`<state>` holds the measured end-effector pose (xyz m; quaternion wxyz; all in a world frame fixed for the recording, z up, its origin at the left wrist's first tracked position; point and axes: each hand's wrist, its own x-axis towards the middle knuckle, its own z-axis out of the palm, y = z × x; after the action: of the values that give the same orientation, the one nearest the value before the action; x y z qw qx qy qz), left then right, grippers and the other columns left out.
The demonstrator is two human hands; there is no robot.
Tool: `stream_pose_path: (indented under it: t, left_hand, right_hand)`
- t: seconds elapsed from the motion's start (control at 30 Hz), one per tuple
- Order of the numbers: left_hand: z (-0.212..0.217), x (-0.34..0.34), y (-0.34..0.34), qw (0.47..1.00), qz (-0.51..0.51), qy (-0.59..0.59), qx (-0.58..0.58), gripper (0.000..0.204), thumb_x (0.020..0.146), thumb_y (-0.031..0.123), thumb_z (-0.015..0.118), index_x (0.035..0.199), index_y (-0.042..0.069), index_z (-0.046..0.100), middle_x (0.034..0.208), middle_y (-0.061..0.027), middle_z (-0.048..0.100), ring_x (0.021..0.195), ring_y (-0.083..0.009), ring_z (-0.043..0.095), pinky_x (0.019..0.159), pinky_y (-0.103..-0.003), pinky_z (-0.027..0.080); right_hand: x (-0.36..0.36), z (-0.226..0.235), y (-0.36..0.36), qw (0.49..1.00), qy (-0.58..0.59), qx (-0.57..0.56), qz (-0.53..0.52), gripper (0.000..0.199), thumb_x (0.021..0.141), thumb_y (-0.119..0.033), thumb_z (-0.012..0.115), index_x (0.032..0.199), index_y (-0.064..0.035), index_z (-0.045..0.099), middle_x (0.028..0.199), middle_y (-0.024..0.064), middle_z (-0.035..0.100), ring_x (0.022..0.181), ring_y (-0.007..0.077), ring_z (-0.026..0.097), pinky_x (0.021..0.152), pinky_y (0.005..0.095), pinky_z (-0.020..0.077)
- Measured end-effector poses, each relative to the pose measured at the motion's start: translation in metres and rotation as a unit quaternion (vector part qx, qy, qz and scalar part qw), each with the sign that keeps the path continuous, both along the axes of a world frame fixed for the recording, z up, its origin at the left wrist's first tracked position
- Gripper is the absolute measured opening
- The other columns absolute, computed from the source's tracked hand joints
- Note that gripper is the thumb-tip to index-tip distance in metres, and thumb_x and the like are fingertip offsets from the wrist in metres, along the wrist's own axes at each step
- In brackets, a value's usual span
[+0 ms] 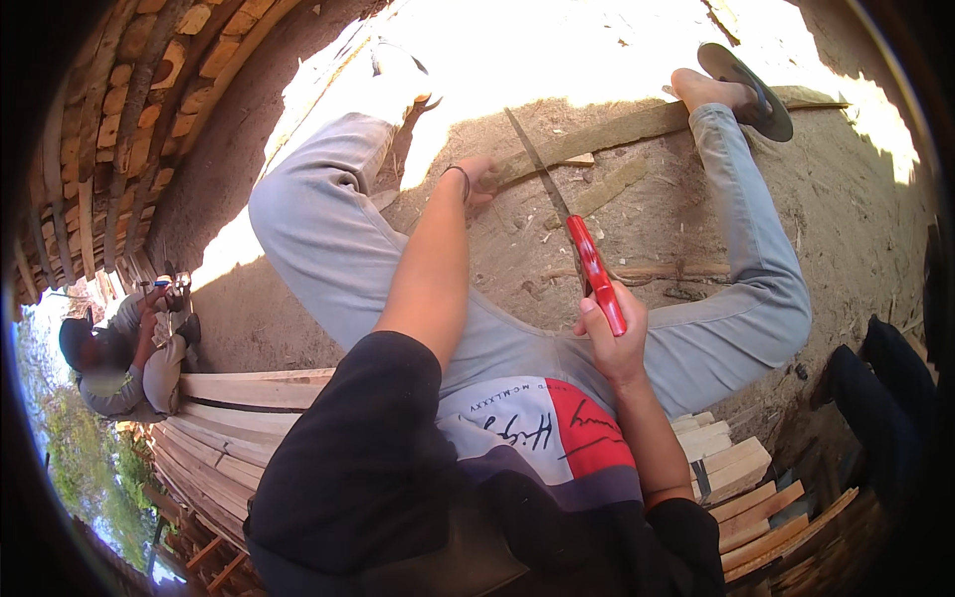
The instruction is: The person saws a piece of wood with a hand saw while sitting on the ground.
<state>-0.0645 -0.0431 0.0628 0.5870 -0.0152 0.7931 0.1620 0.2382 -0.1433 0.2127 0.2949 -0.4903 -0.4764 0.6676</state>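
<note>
My right hand [619, 336] is wrapped round the red handle of a handsaw [589, 257]. The saw's dark, narrow blade slants up and left, crossing a long rough wooden plank [637, 128] near its left end. At that end, left of the blade, my left hand [479, 179] grips the plank; some of its fingers are hidden. The plank stretches right, beneath my right foot in a dark sandal [748, 95]. Whether the teeth have cut into the wood I cannot tell.
Wood offcuts [612, 189] and a stick [662, 271] lie on the sandy ground inside my bent legs. Stacked sawn boards [224, 423] lie beneath and behind me. Another person [124, 353] sits at the far left. Stacked wood [129, 109] rises at the upper left.
</note>
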Motion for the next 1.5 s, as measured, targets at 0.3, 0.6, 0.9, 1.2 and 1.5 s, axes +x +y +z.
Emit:
stream_pose_path:
  t: [0.3, 0.6, 0.9, 1.2, 1.5]
  left_hand:
    - [-0.078, -0.022, -0.012, 0.945, -0.3, 0.113, 0.056, 0.027, 0.092, 0.003, 0.046, 0.116, 0.0, 0.057, 0.098, -0.0148, 0.064, 0.088, -0.0277, 0.069, 0.083, -0.039, 0.057]
    - [-0.081, -0.027, -0.018, 0.893, -0.426, 0.136, 0.055, 0.046, 0.088, 0.012, 0.054, 0.133, 0.003, 0.053, 0.121, -0.0219, 0.063, 0.11, -0.0326, 0.063, 0.095, -0.042, 0.05]
    - [-0.061, -0.009, -0.006, 0.818, -0.546, 0.181, 0.018, 0.092, 0.088, 0.021, 0.06, 0.155, 0.009, -0.002, 0.126, -0.0239, 0.061, 0.115, -0.0342, 0.061, 0.099, -0.042, 0.051]
    - [-0.047, 0.001, -0.008, 0.814, -0.544, 0.205, -0.013, 0.052, 0.086, 0.026, 0.062, 0.133, 0.005, 0.054, 0.122, -0.0171, 0.065, 0.112, -0.0311, 0.064, 0.094, -0.04, 0.052]
    - [-0.028, 0.007, -0.009, 0.827, -0.499, 0.257, 0.03, 0.041, 0.081, 0.032, 0.066, 0.114, 0.007, 0.07, 0.118, -0.015, 0.068, 0.109, -0.0291, 0.065, 0.092, -0.039, 0.052]
  right_hand:
    - [-0.021, 0.006, -0.001, 0.989, -0.064, 0.111, 0.077, 0.026, 0.085, -0.013, 0.068, 0.07, -0.0034, 0.049, 0.058, 0.01, 0.047, 0.05, 0.0228, 0.048, 0.051, 0.0364, 0.0378]
    - [-0.029, -0.005, -0.001, 0.989, -0.081, 0.104, 0.067, 0.027, 0.087, -0.014, 0.066, 0.069, -0.0026, 0.049, 0.055, 0.0083, 0.047, 0.049, 0.0161, 0.046, 0.049, 0.0341, 0.0369]
    - [-0.039, -0.006, -0.004, 0.987, -0.115, 0.098, 0.06, 0.027, 0.088, -0.013, 0.065, 0.069, -0.0025, 0.049, 0.055, 0.0084, 0.047, 0.048, 0.0166, 0.045, 0.049, 0.0338, 0.0367]
    - [-0.04, 0.009, -0.025, 0.982, -0.152, 0.097, 0.064, 0.025, 0.087, -0.01, 0.064, 0.069, -0.0022, 0.049, 0.055, 0.0088, 0.049, 0.047, 0.0174, 0.047, 0.048, 0.0337, 0.0368]
    - [-0.06, -0.017, -0.008, 0.988, -0.125, 0.087, 0.033, 0.026, 0.088, -0.014, 0.065, 0.069, -0.0017, 0.052, 0.055, 0.0063, 0.049, 0.048, 0.0119, 0.044, 0.047, 0.0323, 0.0354]
